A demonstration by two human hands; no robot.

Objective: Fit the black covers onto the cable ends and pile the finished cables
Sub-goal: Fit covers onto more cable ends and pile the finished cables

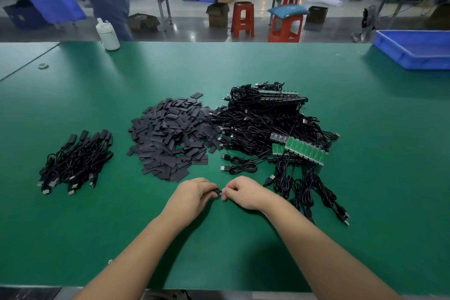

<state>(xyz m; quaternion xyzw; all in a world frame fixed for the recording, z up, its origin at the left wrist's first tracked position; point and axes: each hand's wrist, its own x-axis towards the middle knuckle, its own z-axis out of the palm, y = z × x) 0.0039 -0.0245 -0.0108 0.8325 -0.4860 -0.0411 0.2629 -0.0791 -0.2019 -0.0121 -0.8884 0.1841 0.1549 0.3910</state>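
A: How was the light?
B: Bright and even from overhead. Both forearms threw soft shadows onto the green tabletop [243,68], and the far floor [190,31] showed white glare.
A: Was it sharp?
B: The middle was crisp. The background looked hazy, and the wide lens bent the tabletop's far edge and stretched the corners.

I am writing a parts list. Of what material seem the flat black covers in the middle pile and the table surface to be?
The black covers look like thin matte plastic or rubbery sleeve, flat and dull grey-black. The table surface looks like a green rubber or vinyl mat with a soft sheen.
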